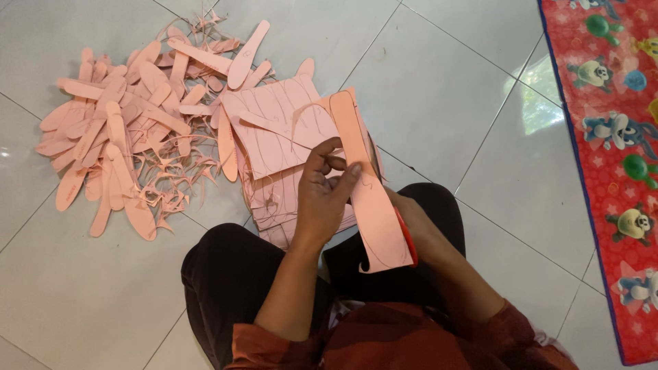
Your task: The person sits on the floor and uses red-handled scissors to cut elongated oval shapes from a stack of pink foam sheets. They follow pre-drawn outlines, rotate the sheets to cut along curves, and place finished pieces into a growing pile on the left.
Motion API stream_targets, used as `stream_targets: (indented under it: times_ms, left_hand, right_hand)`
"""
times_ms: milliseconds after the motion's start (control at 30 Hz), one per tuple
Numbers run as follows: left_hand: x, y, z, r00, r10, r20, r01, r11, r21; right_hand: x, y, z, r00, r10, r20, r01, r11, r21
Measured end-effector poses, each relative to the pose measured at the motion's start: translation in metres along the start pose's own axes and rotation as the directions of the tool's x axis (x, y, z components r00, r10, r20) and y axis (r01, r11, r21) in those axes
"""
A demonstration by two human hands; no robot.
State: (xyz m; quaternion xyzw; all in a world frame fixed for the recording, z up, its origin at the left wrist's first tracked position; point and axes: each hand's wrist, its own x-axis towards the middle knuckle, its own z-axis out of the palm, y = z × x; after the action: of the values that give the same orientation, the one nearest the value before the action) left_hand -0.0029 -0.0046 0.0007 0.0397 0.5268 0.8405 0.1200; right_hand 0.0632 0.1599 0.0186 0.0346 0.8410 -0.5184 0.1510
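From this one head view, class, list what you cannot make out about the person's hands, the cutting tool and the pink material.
Right hand: mostly hidden behind the pink sheet; its grip cannot be told.
Red tool: only a red edge shows past the sheet; blades hidden.
Stack of marked sheets: lower part covered by the left hand and the knees.
Pile of cut-out soles: overlapping, so uncountable.
Patterned red mat: cut off by the right edge.

left hand [325, 188] raised, fingers pinched; right hand [401, 209] mostly hidden, forearms converging
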Motion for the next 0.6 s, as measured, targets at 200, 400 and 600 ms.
stream_targets:
  times_ms: [200, 400, 600]
  left_hand:
    - [-0.0022, -0.0024, 0.0043, 0.999, -0.036, 0.032, 0.037, 0.999, -0.028]
    - [-0.0012, -0.0003, 0.0044, 0.998, -0.054, 0.032, 0.056, 0.996, -0.063]
    - [-0.0012, 0.0016, 0.003, 0.999, -0.029, 0.027, 0.031, 0.997, -0.067]
  right_hand:
    - [-0.0027, 0.0033, -0.0062, 1.0, 0.026, 0.017, -0.027, 0.998, 0.063]
    - [-0.0009, 0.0077, -0.0032, 0.995, 0.088, -0.047, -0.085, 0.994, 0.071]
    - [-0.0017, 0.0036, 0.0027, 0.992, 0.068, -0.102, -0.066, 0.997, 0.026]
